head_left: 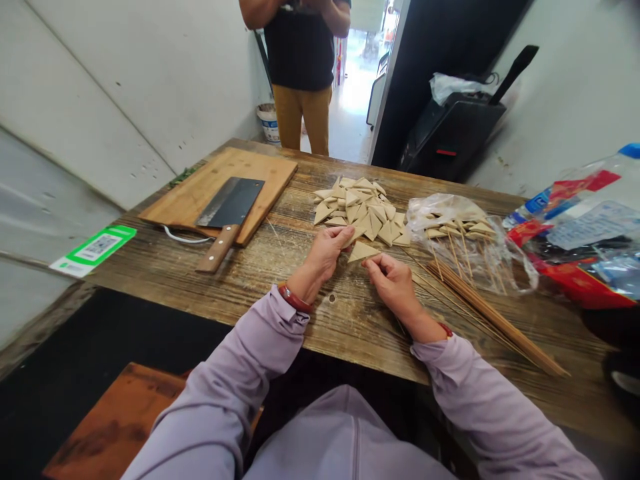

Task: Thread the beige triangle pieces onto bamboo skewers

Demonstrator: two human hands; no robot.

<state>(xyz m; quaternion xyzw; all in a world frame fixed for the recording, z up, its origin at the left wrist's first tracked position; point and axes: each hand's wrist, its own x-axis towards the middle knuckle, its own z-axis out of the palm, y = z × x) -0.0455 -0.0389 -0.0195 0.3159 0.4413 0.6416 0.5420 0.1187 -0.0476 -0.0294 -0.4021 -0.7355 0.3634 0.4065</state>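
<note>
My left hand (327, 252) pinches a tan triangular tofu piece (362, 252) at its left edge, just above the wooden table (280, 280). My right hand (393, 283) is closed beside the piece's lower right corner, its fingers pinched on a thin bamboo skewer that is hard to make out. Directly behind the hands lies a pile of several more triangular pieces (363, 210). A bundle of bamboo skewers (493, 317) lies to the right of my right hand.
A cleaver (227, 213) rests on a cutting board (220, 193) at back left. A clear bag (463, 237) holds skewered triangles. Plastic packets and a bottle (585, 233) crowd the right. A person (300, 67) stands beyond the table's far edge. A wooden stool (115, 427) is at lower left.
</note>
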